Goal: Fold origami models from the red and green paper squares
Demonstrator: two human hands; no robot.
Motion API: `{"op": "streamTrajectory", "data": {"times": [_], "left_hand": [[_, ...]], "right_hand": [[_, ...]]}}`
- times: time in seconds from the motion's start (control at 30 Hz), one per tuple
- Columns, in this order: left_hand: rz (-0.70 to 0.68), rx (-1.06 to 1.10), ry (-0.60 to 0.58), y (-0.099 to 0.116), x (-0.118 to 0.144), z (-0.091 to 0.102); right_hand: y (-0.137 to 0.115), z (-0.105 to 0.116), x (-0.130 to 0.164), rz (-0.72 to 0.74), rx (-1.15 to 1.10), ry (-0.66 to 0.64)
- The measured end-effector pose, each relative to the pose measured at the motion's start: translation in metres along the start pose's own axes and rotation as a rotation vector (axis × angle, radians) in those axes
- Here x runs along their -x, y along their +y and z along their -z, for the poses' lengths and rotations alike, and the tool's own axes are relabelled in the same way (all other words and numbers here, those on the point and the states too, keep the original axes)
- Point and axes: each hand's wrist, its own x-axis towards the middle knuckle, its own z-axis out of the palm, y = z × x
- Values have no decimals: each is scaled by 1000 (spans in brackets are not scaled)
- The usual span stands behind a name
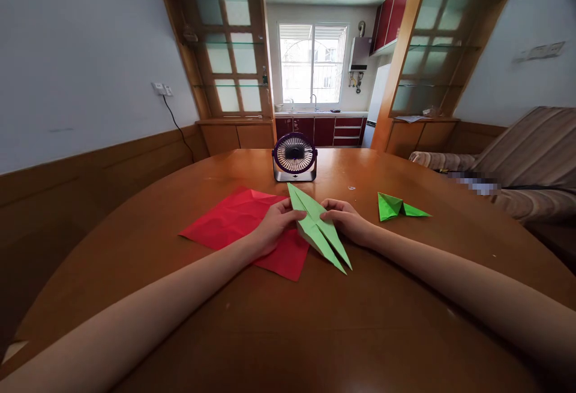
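At the left of the frame a pale wall carried a socket point(161, 88) with a dark cable hanging from it, above wooden panelling. Lower, left of centre, a creased red paper sheet point(234, 219) lay flat on the round wooden table point(288, 333). The person's left hand point(274, 227) rested on the right part of that sheet, its fingers closed in a pinch on the left edge of a folded light green paper point(319, 228), a long pointed shape with two slim tips aimed toward the lower centre of the frame. That green paper sat in the middle of the frame, its left side overlapping the red sheet's edge. Directly above it, farther back on the table, stood a small purple desk fan point(294, 157). The right hand point(346, 219) gripped the paper's right edge, fingers curled shut on it, thumb on top. Further right, well apart from the hands, a second, brighter green folded piece point(398, 207) lay on the table. At the right edge of the frame stood a striped sofa point(531, 165).
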Motion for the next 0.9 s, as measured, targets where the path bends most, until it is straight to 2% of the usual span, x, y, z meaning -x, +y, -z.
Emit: {"op": "streamTrajectory", "data": {"times": [0.17, 0.33, 0.6, 0.8, 0.9], "left_hand": [[0, -190, -90, -8, -2, 7], [-1, -219, -122, -12, -2, 7], [-62, -115, -52, -17, -3, 6], [-80, -100, -21, -15, -2, 3], [-104, -63, 43, -15, -2, 3]], "right_hand": [[-4, 2, -1, -24, -92, -20], [-7, 3, 1, -45, -125, -64], [-7, 4, 2, -100, -15, -161], [-6, 4, 2, -84, -26, -124], [-5, 3, 2, -63, -41, -96]]}}
